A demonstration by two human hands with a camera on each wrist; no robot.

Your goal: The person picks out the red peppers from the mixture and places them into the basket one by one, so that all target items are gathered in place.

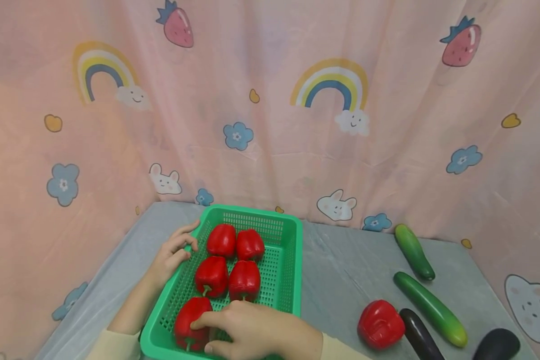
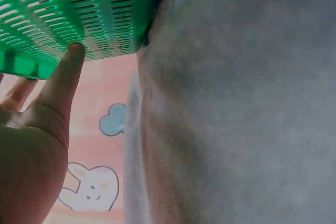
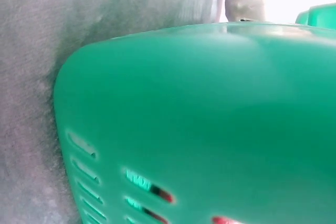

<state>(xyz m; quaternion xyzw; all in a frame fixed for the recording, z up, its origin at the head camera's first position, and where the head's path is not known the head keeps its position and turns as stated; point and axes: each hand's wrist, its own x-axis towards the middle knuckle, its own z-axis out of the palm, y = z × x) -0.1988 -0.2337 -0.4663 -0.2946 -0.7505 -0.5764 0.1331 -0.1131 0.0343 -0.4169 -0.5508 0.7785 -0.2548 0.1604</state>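
A green basket (image 1: 292,260) with slotted walls holds several red bell peppers, four-square behind and one in its near left corner. My right hand (image 1: 256,325) reaches over the basket's near side and holds that near red bell pepper (image 1: 190,314). Its index finger lies across the pepper and the thumb is at the pepper's right edge; the other fingers are hidden. My left hand (image 1: 168,257) holds the basket's left rim with its fingers over it. In the left wrist view, the thumb (image 2: 65,74) touches the slotted outer wall. The right wrist view shows mostly the basket's outside (image 3: 184,98).
On the grey tabletop (image 1: 328,270) to the right lie another red bell pepper (image 1: 380,325), two green cucumber-like vegetables (image 1: 414,250) (image 1: 432,310), a long dark eggplant (image 1: 419,334) and a rounder dark item (image 1: 497,345). A pink patterned curtain (image 1: 270,65) hangs behind.
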